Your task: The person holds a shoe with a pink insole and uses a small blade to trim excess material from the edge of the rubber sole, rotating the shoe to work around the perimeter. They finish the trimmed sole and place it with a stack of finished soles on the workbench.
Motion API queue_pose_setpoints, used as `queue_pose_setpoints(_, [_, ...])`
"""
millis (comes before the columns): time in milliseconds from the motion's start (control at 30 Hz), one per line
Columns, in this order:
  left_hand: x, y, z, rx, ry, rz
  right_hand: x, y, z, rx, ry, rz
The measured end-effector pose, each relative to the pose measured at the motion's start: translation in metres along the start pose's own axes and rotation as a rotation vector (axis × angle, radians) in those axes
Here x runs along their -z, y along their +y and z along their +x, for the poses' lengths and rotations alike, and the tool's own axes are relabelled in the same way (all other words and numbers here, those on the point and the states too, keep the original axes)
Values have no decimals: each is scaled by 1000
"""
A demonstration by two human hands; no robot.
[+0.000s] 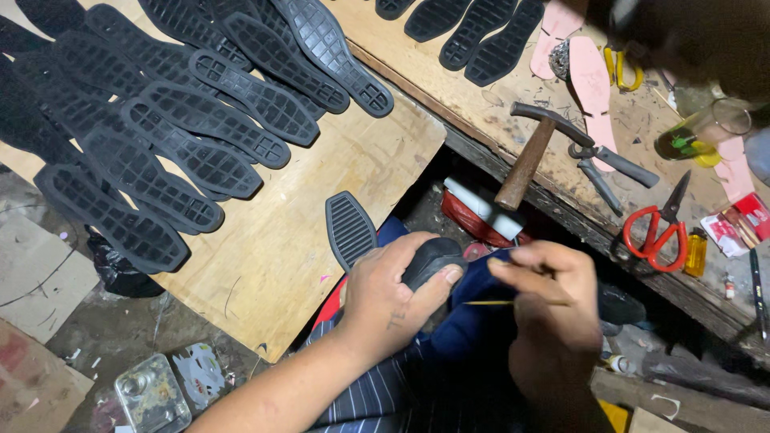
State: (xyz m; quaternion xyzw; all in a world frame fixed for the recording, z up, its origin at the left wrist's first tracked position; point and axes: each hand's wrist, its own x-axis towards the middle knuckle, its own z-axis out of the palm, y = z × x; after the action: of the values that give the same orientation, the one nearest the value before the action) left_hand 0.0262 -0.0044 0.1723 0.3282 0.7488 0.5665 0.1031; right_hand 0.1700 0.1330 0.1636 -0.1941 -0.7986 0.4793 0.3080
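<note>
Around the hammer (536, 149) on the bench (473, 104): pliers (603, 166) touching its head, red scissors (662, 223) to the right, pink insoles (589, 68) above, black soles (200, 120) spread far left on a plywood board (321, 184).

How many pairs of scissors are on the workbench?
2: red-handled scissors at the bench's near edge, right of the hammer; yellow-handled scissors near the far edge, partly hidden. Others may be hidden.

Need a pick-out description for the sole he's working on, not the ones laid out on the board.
Start at the big plywood board covered with overlapping black ribbed soles. Off its lower right edge, over the person's lap, the left hand grips one black sole, thumb on its heel end, while the right hand holds a thin stick beside it. It is the only sole that is held, not lying on the board.
</note>
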Motion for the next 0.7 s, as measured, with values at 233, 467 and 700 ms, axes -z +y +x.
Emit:
queue_pose_setpoints(233, [-9,4,1,-68,33,32,4,-21,15,229,-198,6])
queue_pose_setpoints(467, [-11,-2,-1,-113,33,20,-6,-25,25,317,-249,-84])
queue_pose_setpoints(700, [-12,-4,-2,-107,28,16,-7,-30,28,378,-231,-194])
